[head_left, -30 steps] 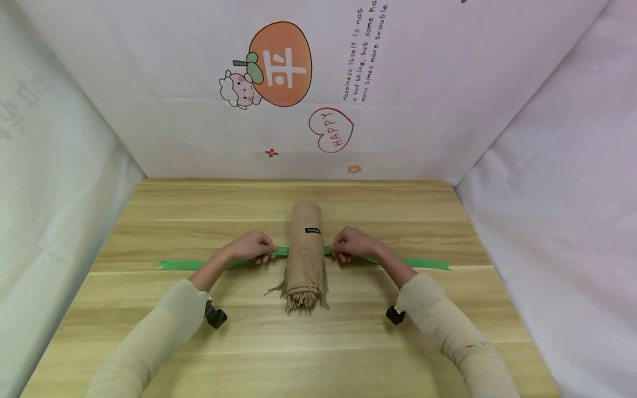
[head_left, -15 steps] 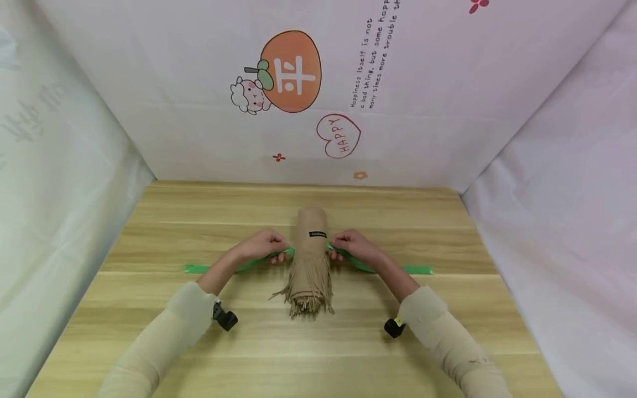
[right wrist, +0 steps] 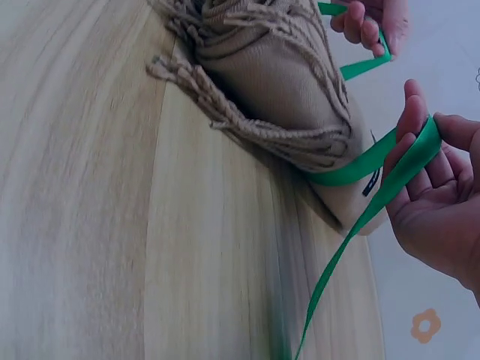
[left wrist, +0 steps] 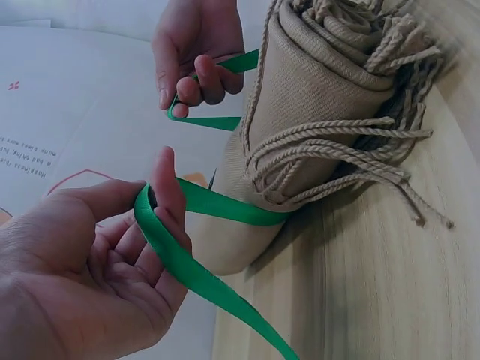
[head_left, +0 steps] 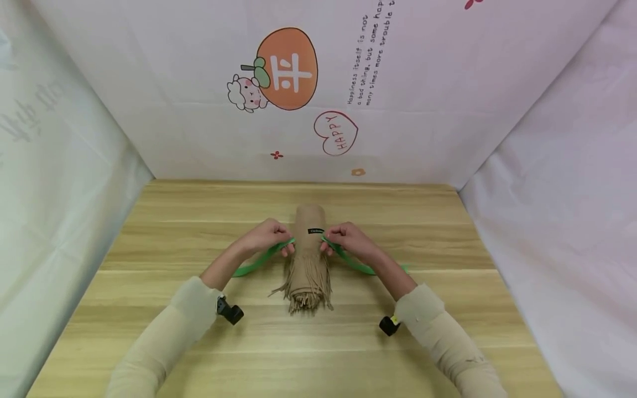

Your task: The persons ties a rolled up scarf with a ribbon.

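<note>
A rolled tan scarf with a knotted fringe and a small black label lies upright in the head view, its fringe toward the person. A green ribbon runs against the scarf and out on both sides; the part beneath the roll is hidden. On the left, my left hand pinches the ribbon between thumb and index finger, as the left wrist view shows closely. My right hand pinches the other side of the ribbon to the right of the roll. Both hands are raised beside the scarf, with loose ribbon hanging below each.
The wooden table spreads around the scarf. A printed white cloth wall rises behind its far edge, and more white cloth hangs at the sides. A small black camera is on the left wrist, another camera on the right.
Both hands have moved closer to the scarf and upward, drawing the ribbon up at its sides. The ribbon's outer ends have slid inward over the table. The head view has shifted slightly.
</note>
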`<action>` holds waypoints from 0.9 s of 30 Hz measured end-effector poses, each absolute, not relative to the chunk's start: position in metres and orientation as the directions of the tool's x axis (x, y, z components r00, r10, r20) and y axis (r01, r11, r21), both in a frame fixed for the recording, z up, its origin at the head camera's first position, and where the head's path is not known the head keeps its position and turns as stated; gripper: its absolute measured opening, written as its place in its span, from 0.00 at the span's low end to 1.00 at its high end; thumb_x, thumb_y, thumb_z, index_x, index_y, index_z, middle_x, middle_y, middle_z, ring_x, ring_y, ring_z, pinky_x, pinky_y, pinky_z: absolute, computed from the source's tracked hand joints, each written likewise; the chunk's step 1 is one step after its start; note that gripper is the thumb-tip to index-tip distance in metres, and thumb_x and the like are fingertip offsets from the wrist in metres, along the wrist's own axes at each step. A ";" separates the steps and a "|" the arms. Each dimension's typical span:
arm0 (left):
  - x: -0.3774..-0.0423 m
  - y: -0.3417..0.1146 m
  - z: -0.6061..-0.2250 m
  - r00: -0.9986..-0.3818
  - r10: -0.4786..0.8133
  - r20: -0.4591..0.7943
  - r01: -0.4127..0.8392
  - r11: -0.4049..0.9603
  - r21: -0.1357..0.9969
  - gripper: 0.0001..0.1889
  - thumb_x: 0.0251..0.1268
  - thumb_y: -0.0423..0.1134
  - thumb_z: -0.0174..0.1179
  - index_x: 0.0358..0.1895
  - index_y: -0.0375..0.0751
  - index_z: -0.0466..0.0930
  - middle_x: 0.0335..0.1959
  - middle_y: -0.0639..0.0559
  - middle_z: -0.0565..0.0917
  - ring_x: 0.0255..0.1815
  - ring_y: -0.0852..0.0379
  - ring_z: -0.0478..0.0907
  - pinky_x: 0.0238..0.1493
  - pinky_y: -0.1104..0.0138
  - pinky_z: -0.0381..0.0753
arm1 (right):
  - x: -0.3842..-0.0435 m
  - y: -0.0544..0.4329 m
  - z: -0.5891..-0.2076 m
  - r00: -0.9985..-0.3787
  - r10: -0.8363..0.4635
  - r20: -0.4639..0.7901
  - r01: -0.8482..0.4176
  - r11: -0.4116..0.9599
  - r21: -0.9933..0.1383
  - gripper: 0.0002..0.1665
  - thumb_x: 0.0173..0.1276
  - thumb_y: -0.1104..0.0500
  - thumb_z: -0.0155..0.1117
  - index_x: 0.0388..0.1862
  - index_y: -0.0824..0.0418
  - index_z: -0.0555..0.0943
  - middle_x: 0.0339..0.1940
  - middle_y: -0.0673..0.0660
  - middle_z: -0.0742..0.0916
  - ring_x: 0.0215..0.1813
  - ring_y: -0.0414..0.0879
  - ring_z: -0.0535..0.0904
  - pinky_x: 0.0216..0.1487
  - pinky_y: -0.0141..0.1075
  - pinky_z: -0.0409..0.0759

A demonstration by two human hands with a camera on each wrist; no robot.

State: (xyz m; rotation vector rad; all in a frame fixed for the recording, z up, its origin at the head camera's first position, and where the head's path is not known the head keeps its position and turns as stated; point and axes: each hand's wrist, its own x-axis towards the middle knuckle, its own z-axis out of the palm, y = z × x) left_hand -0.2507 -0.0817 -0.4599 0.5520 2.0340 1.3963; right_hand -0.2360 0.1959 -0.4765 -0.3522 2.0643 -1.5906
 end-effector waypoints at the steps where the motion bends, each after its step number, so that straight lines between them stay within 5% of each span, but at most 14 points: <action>1: -0.251 -0.081 -0.459 -0.735 0.634 -0.242 0.001 0.357 0.934 0.16 0.79 0.33 0.47 0.46 0.23 0.83 0.34 0.44 0.88 0.32 0.51 0.85 0.49 0.60 0.85 | -0.236 0.194 -0.476 -0.840 -0.492 -0.228 0.104 0.267 -0.958 0.18 0.80 0.57 0.51 0.48 0.71 0.82 0.32 0.50 0.89 0.33 0.43 0.82 0.38 0.36 0.80; 9: -0.249 -0.075 -0.461 -0.757 0.612 -0.227 -0.087 0.250 0.964 0.15 0.78 0.31 0.49 0.53 0.21 0.80 0.41 0.37 0.87 0.46 0.39 0.85 0.59 0.46 0.79 | -0.234 0.183 -0.476 -0.881 -0.426 -0.204 0.127 0.201 -0.971 0.15 0.77 0.64 0.55 0.53 0.73 0.81 0.39 0.55 0.91 0.39 0.42 0.85 0.48 0.40 0.84; 13: -0.246 -0.074 -0.461 -0.804 0.558 -0.204 -0.044 0.286 0.957 0.14 0.77 0.33 0.52 0.50 0.24 0.83 0.41 0.36 0.85 0.39 0.46 0.81 0.48 0.57 0.82 | -0.235 0.181 -0.480 -0.898 -0.402 -0.181 0.088 0.239 -0.967 0.15 0.76 0.64 0.56 0.54 0.72 0.82 0.48 0.60 0.89 0.43 0.40 0.83 0.52 0.43 0.81; 17: -0.244 -0.070 -0.459 -0.856 0.494 -0.152 0.048 0.368 0.929 0.13 0.74 0.35 0.57 0.44 0.27 0.87 0.35 0.41 0.84 0.31 0.58 0.72 0.36 0.67 0.73 | -0.235 0.180 -0.480 -0.914 -0.369 -0.168 0.068 0.269 -0.961 0.15 0.76 0.63 0.57 0.54 0.70 0.83 0.53 0.63 0.87 0.47 0.40 0.81 0.54 0.41 0.80; 27: -0.241 -0.057 -0.454 -0.891 0.432 -0.139 0.084 0.458 0.885 0.09 0.70 0.37 0.62 0.37 0.34 0.88 0.31 0.47 0.84 0.31 0.56 0.75 0.34 0.66 0.76 | -0.229 0.170 -0.475 -0.970 -0.230 -0.083 0.030 0.224 -0.974 0.11 0.69 0.60 0.68 0.42 0.69 0.87 0.35 0.51 0.89 0.38 0.42 0.80 0.37 0.30 0.78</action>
